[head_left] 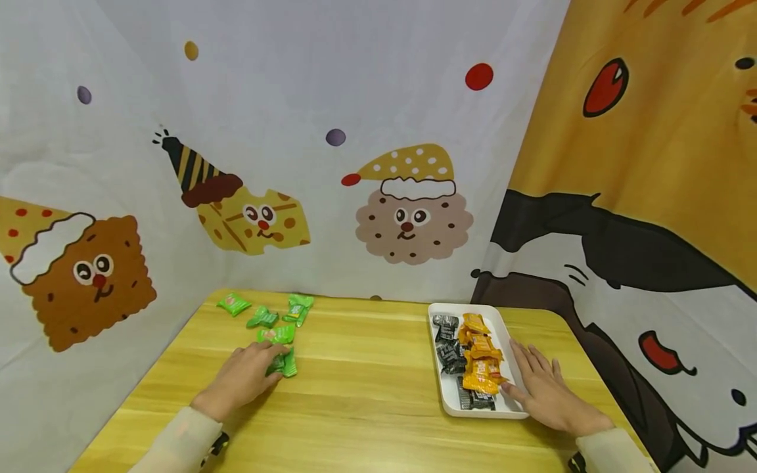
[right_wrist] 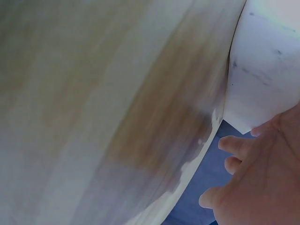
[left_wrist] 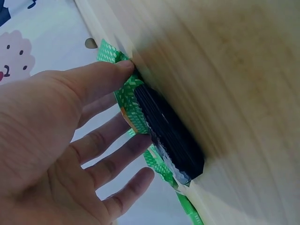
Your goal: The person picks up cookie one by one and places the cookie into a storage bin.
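My left hand (head_left: pixel 239 378) is at the near end of a loose line of green-wrapped candies (head_left: pixel 275 334) on the left of the table. Thumb and fingers pinch the nearest green-wrapped candy (left_wrist: pixel 126 96), partly covered in the head view. Against it in the left wrist view lies a black-wrapped candy (left_wrist: pixel 168 136), which the hand hides from the head camera. My right hand (head_left: pixel 550 392) rests against the right side of a white tray (head_left: pixel 447 402), fingers extended, thumb at its rim. Inside are black-wrapped candies (head_left: pixel 451 358) on the left and orange-wrapped candies (head_left: pixel 481 374) on the right.
The wooden table (head_left: pixel 361 394) stretches between the two hands. Behind it hangs a white cloth (head_left: pixel 331 263) with cartoon prints, and a patterned orange and black cloth (head_left: pixel 650 230) hangs at the right.
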The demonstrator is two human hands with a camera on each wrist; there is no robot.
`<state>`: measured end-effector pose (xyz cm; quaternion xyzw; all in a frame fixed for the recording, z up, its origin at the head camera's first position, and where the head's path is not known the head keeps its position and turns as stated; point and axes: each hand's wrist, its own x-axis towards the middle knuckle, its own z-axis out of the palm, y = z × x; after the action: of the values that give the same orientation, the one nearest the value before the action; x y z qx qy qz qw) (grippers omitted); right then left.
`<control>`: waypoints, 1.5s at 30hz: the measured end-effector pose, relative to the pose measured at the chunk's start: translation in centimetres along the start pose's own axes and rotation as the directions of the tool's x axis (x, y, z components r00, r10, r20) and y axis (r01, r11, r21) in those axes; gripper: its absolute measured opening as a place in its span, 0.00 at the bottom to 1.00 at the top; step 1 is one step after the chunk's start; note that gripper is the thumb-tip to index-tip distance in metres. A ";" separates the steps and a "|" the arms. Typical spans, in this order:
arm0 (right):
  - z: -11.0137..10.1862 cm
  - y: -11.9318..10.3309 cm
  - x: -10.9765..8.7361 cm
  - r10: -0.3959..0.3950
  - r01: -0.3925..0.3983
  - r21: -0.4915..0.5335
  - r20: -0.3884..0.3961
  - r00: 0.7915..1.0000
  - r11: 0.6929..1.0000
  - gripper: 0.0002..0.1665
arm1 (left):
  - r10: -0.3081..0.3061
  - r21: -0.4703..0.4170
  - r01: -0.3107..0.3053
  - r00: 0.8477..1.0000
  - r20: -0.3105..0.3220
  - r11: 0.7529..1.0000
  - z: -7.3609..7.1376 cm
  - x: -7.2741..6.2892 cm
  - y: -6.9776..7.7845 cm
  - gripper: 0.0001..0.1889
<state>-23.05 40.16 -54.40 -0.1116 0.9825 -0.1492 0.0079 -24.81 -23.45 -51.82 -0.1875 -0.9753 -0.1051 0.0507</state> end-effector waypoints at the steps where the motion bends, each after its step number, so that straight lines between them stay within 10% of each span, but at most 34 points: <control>1: 0.0 0.0 0.0 0.001 -0.001 0.002 0.003 1.000 1.000 0.61 | 0.005 0.001 -0.005 1.000 -0.004 1.000 0.0 0.0 0.0 0.27; 45: -0.2 -0.3 0.0 0.015 -0.015 0.005 0.015 1.000 1.000 0.62 | 0.076 -0.028 -0.079 0.994 -0.077 0.997 0.1 0.3 0.7 0.23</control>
<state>-23.04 39.98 -54.12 -0.1051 0.9828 -0.1509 0.0166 -24.81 -22.68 -51.79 -0.2219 -0.9629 -0.1251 0.0887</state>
